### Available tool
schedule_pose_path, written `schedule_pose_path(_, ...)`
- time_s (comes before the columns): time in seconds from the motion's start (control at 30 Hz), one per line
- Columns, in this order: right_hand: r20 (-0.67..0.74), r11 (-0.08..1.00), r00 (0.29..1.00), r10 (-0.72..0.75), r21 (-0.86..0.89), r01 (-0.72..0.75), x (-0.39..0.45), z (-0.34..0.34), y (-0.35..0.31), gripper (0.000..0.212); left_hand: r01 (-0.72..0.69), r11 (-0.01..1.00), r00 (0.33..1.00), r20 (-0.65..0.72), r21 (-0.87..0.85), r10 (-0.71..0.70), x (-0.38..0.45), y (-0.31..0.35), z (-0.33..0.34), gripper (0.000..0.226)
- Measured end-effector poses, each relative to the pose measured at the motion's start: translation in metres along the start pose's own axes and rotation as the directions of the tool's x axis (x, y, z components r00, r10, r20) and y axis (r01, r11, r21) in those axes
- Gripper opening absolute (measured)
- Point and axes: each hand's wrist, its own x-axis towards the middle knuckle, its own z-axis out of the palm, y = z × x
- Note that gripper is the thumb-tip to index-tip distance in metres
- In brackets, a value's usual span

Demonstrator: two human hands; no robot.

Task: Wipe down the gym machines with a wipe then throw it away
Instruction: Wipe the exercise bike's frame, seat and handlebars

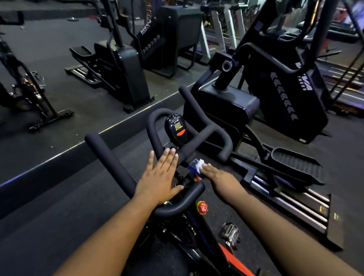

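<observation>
Two bare hands work over the black foam-padded handlebar of a spin bike, seen from the head camera. The left hand lies flat and released, fingers straight, hovering over or lightly resting on the bar's centre; it grasps nothing. The right hand presses a small crumpled white wipe under its straight fingertips onto the bike's stem area, just right of the left hand. The wipe pokes out ahead of those fingertips, so this grip is a flat press, not a clench.

Judging from this, the step in hand is wiping the handlebar assembly. To do it well, the right hand should probably keep even pressure, fold the wipe around each padded tube rather than skim its top, and follow the curve out to the forward horns. The left hand could steady the bar. The small black oval console with its grey screen and orange button, just beyond the left fingertips, likely needs a lighter pass. The red round knob, near the right wrist, is also a touch point worth covering.

Other dark machines, including a black elliptical trainer, stand further off to the right, presumably not yet wiped.

As for containers, no bin or wipe dispenser shows anywhere, so where the wipe goes afterwards cannot be told.
</observation>
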Motion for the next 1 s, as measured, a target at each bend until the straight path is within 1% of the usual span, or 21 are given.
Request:
schedule_pose_path(0.1,0.020,0.997,0.996,-0.082,0.010,0.082,-0.021,-0.006,0.017,0.068,-0.017,0.999,1.000,-0.002,-0.039,0.017,0.004,0.002,-0.003,0.096)
schedule_pose_path(0.13,-0.040,0.995,0.995,-0.093,0.040,0.095,-0.023,-0.013,0.027,0.065,-0.027,0.998,0.999,-0.022,-0.048,0.026,0.011,0.005,-0.005,0.094)
schedule_pose_path(0.17,-0.129,0.991,0.988,-0.085,0.089,0.097,-0.022,-0.018,0.031,0.063,-0.038,0.998,0.998,-0.056,-0.046,0.036,0.013,0.005,-0.006,0.091)
schedule_pose_path(0.23,-0.345,0.978,0.938,-0.005,0.196,0.078,-0.010,-0.033,0.050,0.061,-0.067,0.998,0.992,-0.102,0.001,0.067,0.031,0.019,-0.011,0.089)
schedule_pose_path(0.27,-0.410,0.976,0.911,0.036,0.212,0.056,0.000,-0.041,0.058,0.059,-0.090,0.996,0.988,-0.122,0.022,0.092,0.041,0.027,-0.014,0.087)
schedule_pose_path(0.3,-0.430,0.975,0.901,0.060,0.218,0.039,0.010,-0.050,0.067,0.056,-0.122,0.992,0.980,-0.151,0.042,0.127,0.056,0.038,-0.018,0.086)
schedule_pose_path(0.33,-0.395,0.975,0.917,0.057,0.219,0.034,0.019,-0.055,0.071,0.051,-0.139,0.989,0.975,-0.169,0.058,0.146,0.068,0.045,-0.022,0.085)
schedule_pose_path(0.4,-0.226,0.965,0.974,0.014,0.258,0.046,0.027,-0.051,0.078,0.034,-0.141,0.986,0.969,-0.189,0.090,0.156,0.091,0.060,-0.027,0.085)
schedule_pose_path(0.43,-0.150,0.969,0.989,-0.015,0.242,0.052,0.026,-0.043,0.081,0.034,-0.134,0.985,0.971,-0.185,0.113,0.153,0.099,0.064,-0.028,0.085)
schedule_pose_path(0.47,-0.105,0.979,0.994,-0.039,0.197,0.059,0.025,-0.035,0.089,0.044,-0.121,0.982,0.976,-0.163,0.148,0.144,0.109,0.069,-0.028,0.085)
schedule_pose_path(0.53,-0.047,0.996,0.998,-0.031,0.088,0.035,0.026,-0.025,0.104,0.078,-0.073,0.968,0.989,-0.111,0.238,0.102,0.120,0.071,-0.023,0.087)
schedule_pose_path(0.6,0.010,0.995,1.000,0.029,0.092,-0.030,0.038,-0.027,0.129,0.103,-0.046,0.934,0.997,-0.041,0.353,0.064,0.135,0.073,-0.023,0.089)
schedule_pose_path(0.63,0.035,0.992,0.998,0.056,0.113,-0.060,0.045,-0.030,0.138,0.108,-0.039,0.917,0.998,-0.029,0.396,0.055,0.142,0.071,-0.024,0.089)
schedule_pose_path(0.7,0.080,0.981,0.993,0.083,0.167,-0.095,0.062,-0.039,0.148,0.104,-0.019,0.892,1.000,0.000,0.451,0.021,0.156,0.067,-0.025,0.089)
schedule_pose_path(0.77,0.095,0.966,0.992,0.081,0.237,-0.102,0.071,-0.041,0.149,0.099,0.004,0.876,0.999,0.028,0.482,-0.020,0.167,0.065,-0.025,0.090)
schedule_pose_path(0.8,0.098,0.961,0.992,0.076,0.259,-0.099,0.068,-0.042,0.144,0.102,0.006,0.869,0.999,0.034,0.494,-0.026,0.166,0.066,-0.024,0.091)
schedule_pose_path(0.9,0.088,0.965,0.995,0.049,0.253,-0.070,0.059,-0.040,0.141,0.124,0.018,0.879,1.000,0.000,0.476,-0.021,0.167,0.066,-0.019,0.088)
schedule_pose_path(0.93,0.098,0.967,0.994,0.047,0.244,-0.069,0.061,-0.040,0.143,0.125,0.024,0.885,1.000,-0.014,0.465,-0.019,0.167,0.066,-0.019,0.087)
schedule_pose_path(1.0,0.144,0.959,0.988,0.057,0.266,-0.094,0.079,-0.044,0.151,0.111,0.028,0.892,1.000,-0.010,0.452,-0.026,0.167,0.066,-0.021,0.087)
